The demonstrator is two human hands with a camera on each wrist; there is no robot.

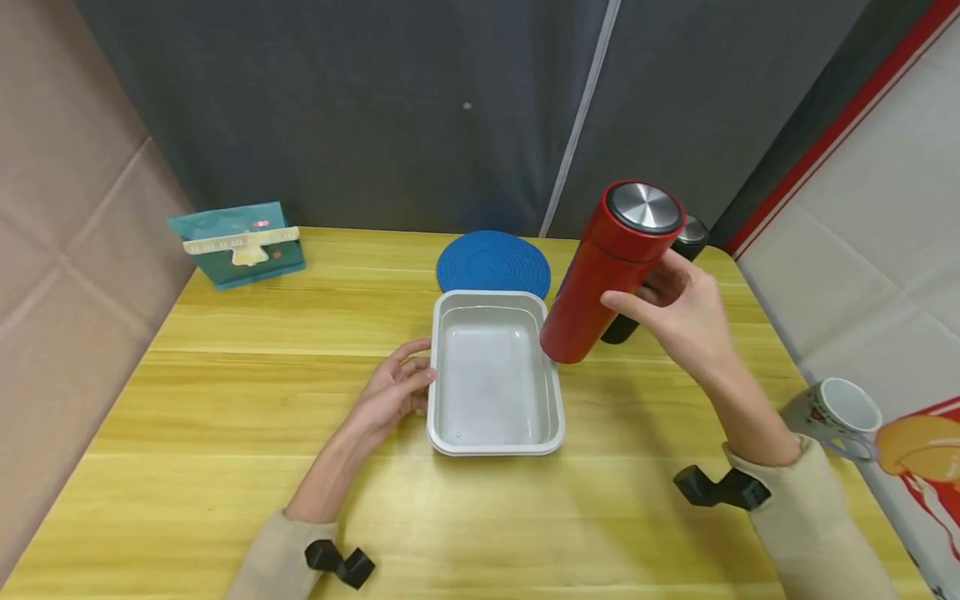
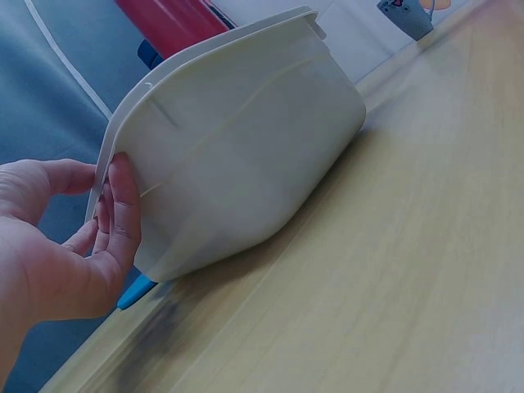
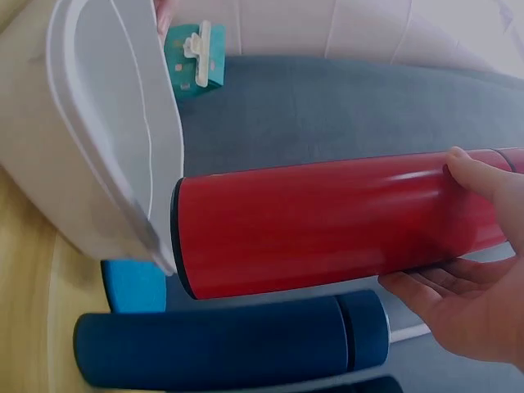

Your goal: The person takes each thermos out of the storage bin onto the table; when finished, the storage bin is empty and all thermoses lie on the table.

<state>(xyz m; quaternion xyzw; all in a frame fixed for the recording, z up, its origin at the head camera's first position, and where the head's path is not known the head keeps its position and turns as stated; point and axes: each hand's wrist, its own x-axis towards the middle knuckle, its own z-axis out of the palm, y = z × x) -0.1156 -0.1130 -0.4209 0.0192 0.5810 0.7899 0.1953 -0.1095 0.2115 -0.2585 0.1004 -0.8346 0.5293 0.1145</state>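
Observation:
My right hand (image 1: pixel 686 317) grips a red thermos bottle (image 1: pixel 592 287) with a steel-topped lid, the thumb on one side and the fingers behind. The bottle tilts, its dark-edged base by the right rim of a light grey rectangular plastic basin (image 1: pixel 491 379). My left hand (image 1: pixel 393 390) holds the basin's left rim between thumb and fingers, as the left wrist view shows. Inside, the basin is bare. Behind the red bottle stand a dark blue thermos (image 3: pixel 221 344) and a black bottle (image 1: pixel 621 328), both partly hidden in the head view.
A round blue woven mat (image 1: pixel 492 260) lies behind the basin. At the back left of the wooden table (image 1: pixel 187 433) sits a teal bag (image 1: pixel 247 258) with a cream clip. On the right, a patterned mug (image 1: pixel 813 412) stands by the white wall covering. A dark curtain (image 1: pixel 337 117) borders the back.

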